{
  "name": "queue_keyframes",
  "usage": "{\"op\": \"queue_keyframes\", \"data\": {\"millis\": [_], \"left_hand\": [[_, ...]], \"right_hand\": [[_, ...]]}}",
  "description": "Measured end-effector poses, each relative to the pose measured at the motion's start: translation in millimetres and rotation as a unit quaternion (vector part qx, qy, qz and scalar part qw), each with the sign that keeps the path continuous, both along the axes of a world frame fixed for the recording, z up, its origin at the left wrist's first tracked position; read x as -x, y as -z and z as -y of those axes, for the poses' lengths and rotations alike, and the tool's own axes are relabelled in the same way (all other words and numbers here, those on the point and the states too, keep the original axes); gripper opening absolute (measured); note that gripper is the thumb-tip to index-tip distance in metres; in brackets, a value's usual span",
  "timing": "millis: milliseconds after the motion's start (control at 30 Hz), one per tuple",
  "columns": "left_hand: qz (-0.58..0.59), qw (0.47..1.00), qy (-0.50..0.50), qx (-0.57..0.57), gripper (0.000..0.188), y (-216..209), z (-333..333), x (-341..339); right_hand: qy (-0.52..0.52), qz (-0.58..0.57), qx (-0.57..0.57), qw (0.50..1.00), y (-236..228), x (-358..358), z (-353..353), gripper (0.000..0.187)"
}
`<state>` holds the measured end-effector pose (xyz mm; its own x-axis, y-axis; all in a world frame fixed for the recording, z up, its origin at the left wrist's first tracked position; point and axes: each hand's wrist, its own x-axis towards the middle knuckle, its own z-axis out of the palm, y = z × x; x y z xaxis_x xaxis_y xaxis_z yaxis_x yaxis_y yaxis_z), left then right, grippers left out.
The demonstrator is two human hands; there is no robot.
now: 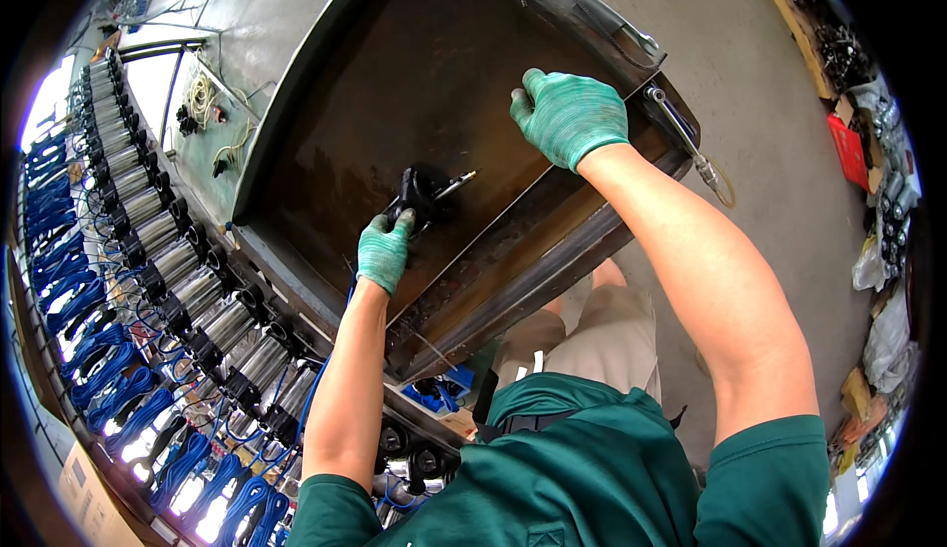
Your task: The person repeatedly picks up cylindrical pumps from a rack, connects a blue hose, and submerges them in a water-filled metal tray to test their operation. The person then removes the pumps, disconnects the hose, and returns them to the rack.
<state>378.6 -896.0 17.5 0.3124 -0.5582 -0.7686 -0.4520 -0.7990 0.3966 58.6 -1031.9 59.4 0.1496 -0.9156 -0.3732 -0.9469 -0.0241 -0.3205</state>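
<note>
My left hand (pixel 385 251), in a green knit glove, grips a dark black part (pixel 424 188) over a brown-stained metal tray. A thin metal shaft with a brass-coloured tip (pixel 459 183) sticks out from the part to the right. The fingers wrapped under the part are partly hidden. My right hand (pixel 572 118), also gloved in green, is held above the tray's right side with its fingers curled in. Its palm faces away, so anything within it is hidden. The tray (pixel 395 64) has raised walls and a flanged front edge.
A long row of metal cylinders with black ends (pixel 227 325) and coiled blue cables (pixel 128 389) runs along the left. A ratchet wrench (pixel 681 133) lies on the tray's right edge, near a long metal tool (pixel 612 19). Plastic-wrapped parts (pixel 888 340) line the far right.
</note>
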Motion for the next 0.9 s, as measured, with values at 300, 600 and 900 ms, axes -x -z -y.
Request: {"op": "queue_keyframes", "data": {"millis": [300,600,900], "left_hand": [[-0.042,0.994,-0.031,0.091,0.036,-39.4,-29.3,-18.8],[-0.021,0.963,-0.005,0.267,0.038,-179.5,-79.3,-4.1],[-0.010,0.953,-0.064,0.295,0.039,-268.1,-129.9,49.3]], "right_hand": [[0.000,-0.023,-0.010,1.000,-0.9,-4.1,-0.7,0.037],[-0.015,0.098,0.026,0.995,-2.4,2.8,-10.5,0.040],[-0.300,0.366,0.093,0.876,-134.4,-50.5,-133.1,0.030]]}}
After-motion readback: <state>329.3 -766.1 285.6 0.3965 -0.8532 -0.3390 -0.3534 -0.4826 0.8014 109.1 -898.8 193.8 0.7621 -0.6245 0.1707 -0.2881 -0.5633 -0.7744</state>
